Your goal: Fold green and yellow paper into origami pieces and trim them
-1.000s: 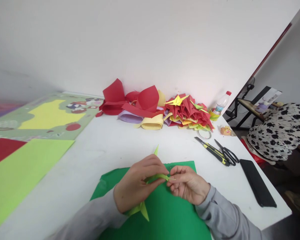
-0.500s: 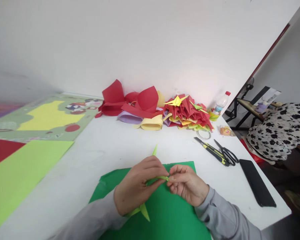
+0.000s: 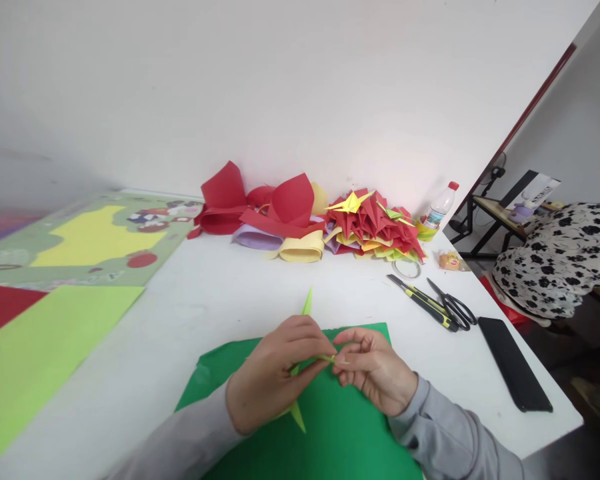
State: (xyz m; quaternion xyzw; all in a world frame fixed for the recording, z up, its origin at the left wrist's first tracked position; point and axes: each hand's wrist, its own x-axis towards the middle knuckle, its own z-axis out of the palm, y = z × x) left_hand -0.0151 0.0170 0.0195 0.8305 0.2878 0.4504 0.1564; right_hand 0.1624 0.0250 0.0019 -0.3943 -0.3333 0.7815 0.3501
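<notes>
A lime-green origami figure (image 3: 307,301) with narrow pointed arms is between my hands, above a green sheet (image 3: 350,427) on the table. My left hand (image 3: 275,373) arches over it and grips it; one point sticks up beyond the knuckles and another hangs below the palm. My right hand (image 3: 373,370) pinches a tip of the same paper with thumb and fingers, close to the left fingertips. The figure's middle is hidden behind the left hand.
Along the wall lie red paper shapes (image 3: 293,203) and a pile of folded red paper figures (image 3: 375,223). To the right are a bottle (image 3: 439,208), tape roll (image 3: 407,269), utility knife (image 3: 425,305), scissors (image 3: 453,307) and black case (image 3: 514,363). Lime paper (image 3: 55,353) lies left.
The lower point of the lime-green figure has shifted slightly right and turned more downward. Both hands keep their hold in nearly the same place. The view has shifted a little.
</notes>
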